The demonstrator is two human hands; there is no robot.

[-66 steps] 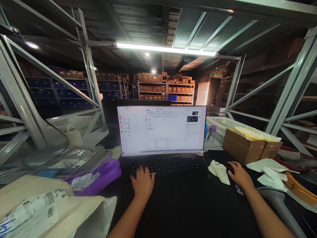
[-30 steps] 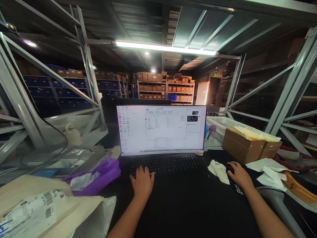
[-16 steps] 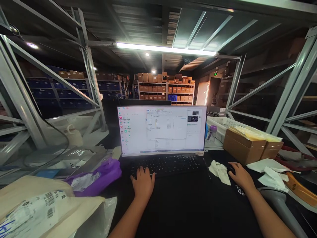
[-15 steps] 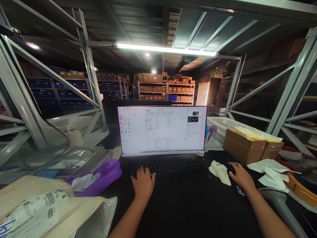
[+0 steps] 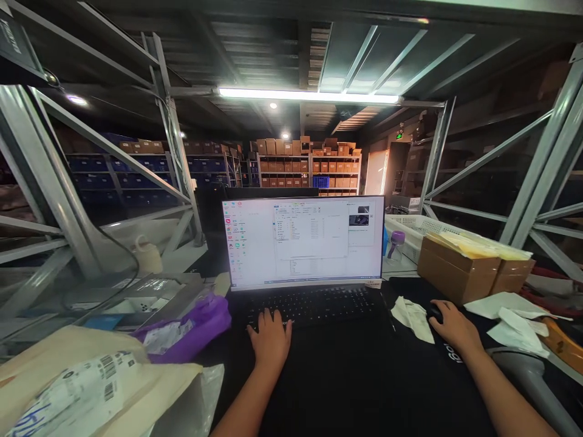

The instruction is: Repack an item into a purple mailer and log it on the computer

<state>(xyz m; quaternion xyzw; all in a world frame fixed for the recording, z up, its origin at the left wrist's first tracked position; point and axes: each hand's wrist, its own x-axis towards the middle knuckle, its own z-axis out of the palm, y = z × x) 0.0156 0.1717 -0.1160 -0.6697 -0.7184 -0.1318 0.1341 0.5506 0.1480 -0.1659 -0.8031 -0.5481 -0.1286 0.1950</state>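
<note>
My left hand (image 5: 270, 338) lies flat with its fingers spread on the front left keys of a black keyboard (image 5: 319, 303). My right hand (image 5: 454, 328) is cupped over a black mouse (image 5: 433, 312) on a dark desk mat (image 5: 355, 376). A lit monitor (image 5: 303, 241) stands right behind the keyboard and shows a file window. A crumpled white tissue (image 5: 412, 317) lies just left of the mouse.
A purple bag (image 5: 191, 325) and a labelled parcel (image 5: 86, 388) sit at the left. Brown cardboard boxes (image 5: 469, 270), white papers (image 5: 510, 312) and a grey scanner handle (image 5: 528, 379) are at the right. Metal rack frames (image 5: 54, 194) flank the desk.
The view has shifted slightly to the left and down, so everything sits a little further right. Both hands stay on the keyboard and the mouse. The window on the screen now shows a file list.
</note>
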